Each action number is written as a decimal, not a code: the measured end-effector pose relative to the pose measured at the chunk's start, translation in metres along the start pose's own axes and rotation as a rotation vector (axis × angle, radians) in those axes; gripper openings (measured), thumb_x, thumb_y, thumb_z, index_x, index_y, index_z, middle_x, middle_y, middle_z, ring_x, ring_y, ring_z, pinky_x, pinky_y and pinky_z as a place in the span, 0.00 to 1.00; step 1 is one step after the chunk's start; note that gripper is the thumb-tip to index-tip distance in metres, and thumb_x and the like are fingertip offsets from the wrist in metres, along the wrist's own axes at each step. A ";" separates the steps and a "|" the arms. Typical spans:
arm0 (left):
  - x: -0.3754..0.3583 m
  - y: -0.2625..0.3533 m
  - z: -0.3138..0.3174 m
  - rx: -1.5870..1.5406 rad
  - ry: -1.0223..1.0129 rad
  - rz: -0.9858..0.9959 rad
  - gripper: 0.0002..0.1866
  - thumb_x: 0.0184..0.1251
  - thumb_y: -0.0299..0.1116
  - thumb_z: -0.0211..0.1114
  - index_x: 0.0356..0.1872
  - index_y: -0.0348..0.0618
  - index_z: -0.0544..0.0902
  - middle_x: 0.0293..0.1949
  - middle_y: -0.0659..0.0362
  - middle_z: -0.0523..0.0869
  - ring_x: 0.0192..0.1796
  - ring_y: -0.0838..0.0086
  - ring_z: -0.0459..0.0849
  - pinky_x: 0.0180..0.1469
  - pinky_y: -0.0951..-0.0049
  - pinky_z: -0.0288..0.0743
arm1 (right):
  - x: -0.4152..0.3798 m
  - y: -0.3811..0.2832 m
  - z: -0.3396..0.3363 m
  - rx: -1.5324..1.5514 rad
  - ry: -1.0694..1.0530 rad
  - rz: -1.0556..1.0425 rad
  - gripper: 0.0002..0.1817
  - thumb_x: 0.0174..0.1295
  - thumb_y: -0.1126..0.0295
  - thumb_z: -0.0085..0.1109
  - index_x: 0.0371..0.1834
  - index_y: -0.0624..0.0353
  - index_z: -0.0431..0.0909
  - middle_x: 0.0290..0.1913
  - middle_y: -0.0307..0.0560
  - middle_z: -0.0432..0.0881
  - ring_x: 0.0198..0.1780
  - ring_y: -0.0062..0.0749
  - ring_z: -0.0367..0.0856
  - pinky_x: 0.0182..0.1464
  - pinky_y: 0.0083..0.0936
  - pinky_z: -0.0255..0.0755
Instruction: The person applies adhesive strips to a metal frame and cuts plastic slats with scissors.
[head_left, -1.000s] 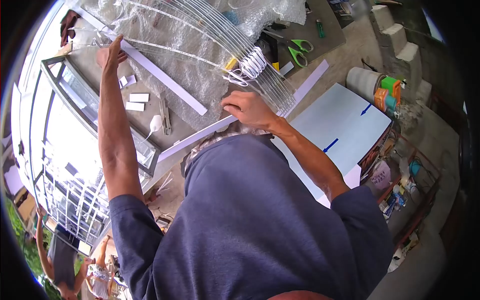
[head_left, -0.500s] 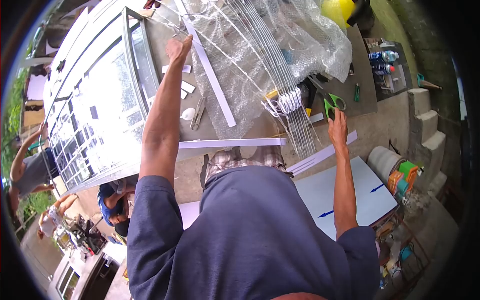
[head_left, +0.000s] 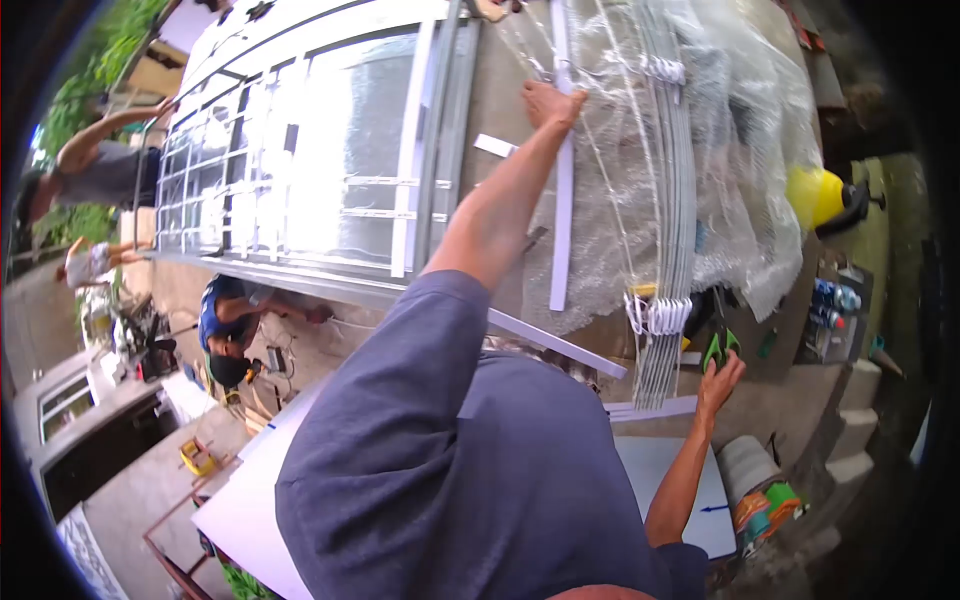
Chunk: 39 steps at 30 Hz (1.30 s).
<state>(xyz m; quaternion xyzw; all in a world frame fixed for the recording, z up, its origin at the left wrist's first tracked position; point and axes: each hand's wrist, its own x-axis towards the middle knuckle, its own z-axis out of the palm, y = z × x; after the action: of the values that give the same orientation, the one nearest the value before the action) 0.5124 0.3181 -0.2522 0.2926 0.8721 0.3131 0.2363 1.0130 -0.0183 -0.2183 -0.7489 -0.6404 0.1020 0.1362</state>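
Note:
My left hand is closed at the far side of the work surface, beside a long white strip. Thin cords run close to its fingers, but what they hold is hidden. At the right, my right hand has its fingers closed at the green handles of a pair of scissors. The scissors' dark blades point away from me. Between my hands lie a bundle of thin metal rods with white cord loops and a sheet of bubble wrap.
A large metal-framed panel stands at the left. A person in blue crouches beneath it; another person holds its far side. A yellow container, spray cans and a white board are at the right.
The camera view has turned left, so the table contents appear farther right and the crouching person shows more fully. My left hand stays near the white strip, my right at the scissors.

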 end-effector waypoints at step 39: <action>-0.006 -0.027 0.006 -0.191 0.167 0.017 0.27 0.47 0.37 0.74 0.49 0.34 0.81 0.36 0.52 0.89 0.41 0.59 0.90 0.49 0.61 0.81 | 0.097 -0.179 -0.060 1.096 -0.785 0.410 0.29 0.64 0.46 0.64 0.48 0.67 0.79 0.36 0.38 0.79 0.33 0.15 0.72 0.39 0.14 0.66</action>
<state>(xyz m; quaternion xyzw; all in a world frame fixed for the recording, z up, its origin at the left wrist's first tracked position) 0.5106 0.2992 -0.2738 0.2490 0.8526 0.4198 0.1868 0.8816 0.0981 -0.0995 -0.5858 -0.3447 0.6962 0.2309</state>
